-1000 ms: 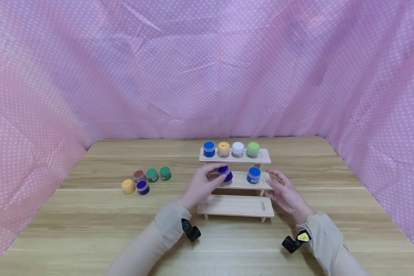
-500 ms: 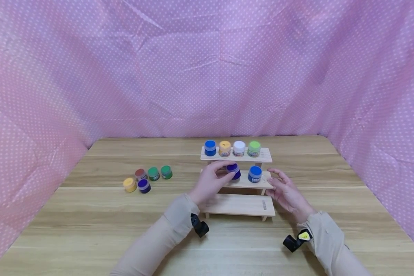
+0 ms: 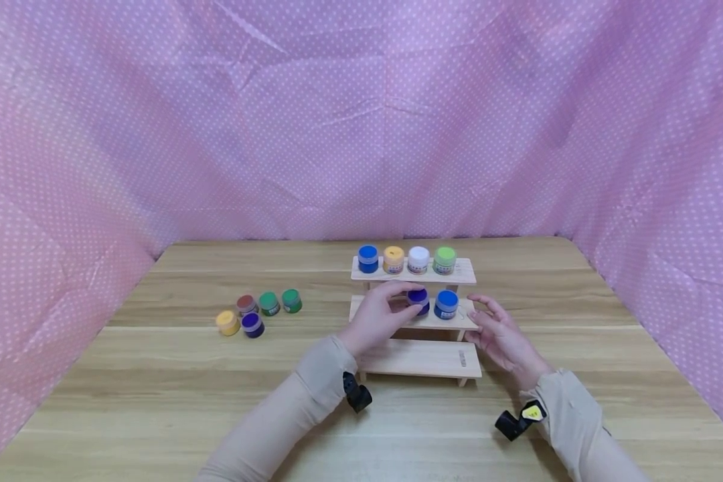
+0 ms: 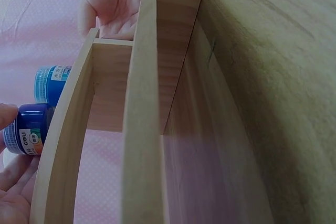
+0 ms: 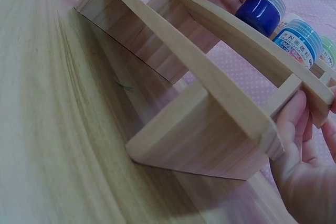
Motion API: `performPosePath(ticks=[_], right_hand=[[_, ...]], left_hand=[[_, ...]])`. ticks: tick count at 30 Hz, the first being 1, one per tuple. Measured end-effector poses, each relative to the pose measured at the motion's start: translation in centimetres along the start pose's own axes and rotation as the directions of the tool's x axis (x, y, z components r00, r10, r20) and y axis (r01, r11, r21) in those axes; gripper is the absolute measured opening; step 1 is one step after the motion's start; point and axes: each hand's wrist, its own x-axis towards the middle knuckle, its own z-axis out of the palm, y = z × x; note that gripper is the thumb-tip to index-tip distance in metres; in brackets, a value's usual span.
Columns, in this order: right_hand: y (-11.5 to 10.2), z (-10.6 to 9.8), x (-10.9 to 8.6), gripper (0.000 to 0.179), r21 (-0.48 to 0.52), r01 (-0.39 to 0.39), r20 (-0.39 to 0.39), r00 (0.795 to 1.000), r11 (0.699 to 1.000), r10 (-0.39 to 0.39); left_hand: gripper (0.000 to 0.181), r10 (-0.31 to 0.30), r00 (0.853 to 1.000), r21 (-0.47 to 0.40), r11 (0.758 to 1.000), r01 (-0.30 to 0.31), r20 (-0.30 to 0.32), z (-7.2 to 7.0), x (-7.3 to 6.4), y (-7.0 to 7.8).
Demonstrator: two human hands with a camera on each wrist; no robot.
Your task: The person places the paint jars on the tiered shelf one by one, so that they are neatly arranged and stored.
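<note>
The left hand [image 3: 379,318] pinches a dark purple paint jar [image 3: 419,300] between thumb and fingers, at the middle tier [image 3: 462,313] of a three-tier wooden stand [image 3: 422,359]; the left wrist view shows "deli" on its label and its base against the tier, though whether its full weight rests there I cannot tell. The right hand [image 3: 500,338] grips the right end of that same tier, its fingers curled under the board. Between the held jar and the right hand, near the tier's right end, stands a blue paint jar [image 3: 446,304], just beside the purple one and blocking the way rightward. The left hand itself partly covers the tier's left half. Behind and above, the top tier [image 3: 466,270] carries, from its left end, a second blue jar [image 3: 368,260], an orange-yellow jar [image 3: 393,260], a white jar [image 3: 418,260] and a light green jar [image 3: 444,261]. Well apart, towards the left edge of the table [image 3: 156,402], sit a yellow jar [image 3: 227,323], a brown jar [image 3: 247,304], another purple jar [image 3: 253,325] and two green jars [image 3: 270,304]. Pink dotted cloth [image 3: 361,134] hangs beyond the table's back edge.
</note>
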Motion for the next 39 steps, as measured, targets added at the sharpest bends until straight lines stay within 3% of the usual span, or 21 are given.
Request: performPosePath(ticks=[10,16,28,39], right_hand=[[-0.12,0.13,0.12,0.029,0.007,-0.014,-0.006,1.000,1.000,0.014],[-0.15,0.20,0.10,0.028,0.009,-0.014,-0.004,1.000,1.000,0.014],[-0.18,0.42,0.26,0.025,0.001,-0.014,-0.021,1.000,1.000,0.014],[-0.07,0.43,0.23,0.026,-0.016,-0.018,-0.041,0.999,1.000,0.017]], left_hand=[[0.029,0.021,0.999,-0.025,0.999,-0.020,0.046,0.14,0.32,0.17],[0.029,0.021,0.998,0.017,1.000,-0.022,0.059,0.13,0.28,0.27],[0.029,0.047,0.998,0.060,0.997,-0.049,0.033,0.07,0.64,-0.08],[0.031,0.059,0.992,0.043,0.997,-0.064,0.112,-0.45,0.64,0.06]])
